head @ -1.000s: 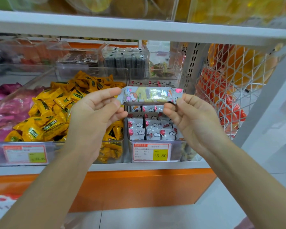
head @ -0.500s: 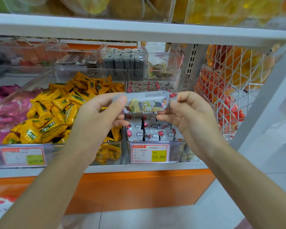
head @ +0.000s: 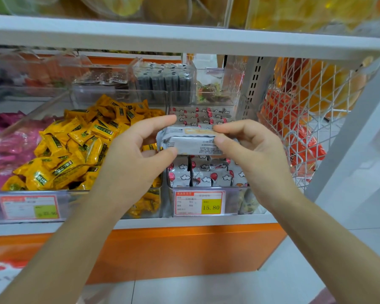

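Two grips, both bare hands, hold one flat, oblong snack packet (head: 193,142) level in the air, above the front right corner of a white shelf (head: 184,223). Its wrapper is smooth, silvery grey film with crimped ends. The side facing up carries small dark print and a pale orange strip along its far edge. The left grip (head: 136,154) pinches the packet's left end, forefinger curled over the top and thumb under it. The right grip (head: 252,150) pinches the right end, thumb pressed on the printed face and fingers curled behind. Directly beneath the packet, at the shelf's front edge, stands a clear, hard plastic bin (head: 233,200) filled with white packets (head: 204,174) printed with red balloons and clouds. A yellow price tag (head: 211,207) on its front reads 15.80. Toward the shelf's left edge, a second clear bin (head: 75,207) holds a heap of glossy, crinkled yellow sweets (head: 75,145), with shiny pink wrappers (head: 7,141) beyond. Past the right edge is a white wire mesh basket (head: 312,102) with orange bags inside
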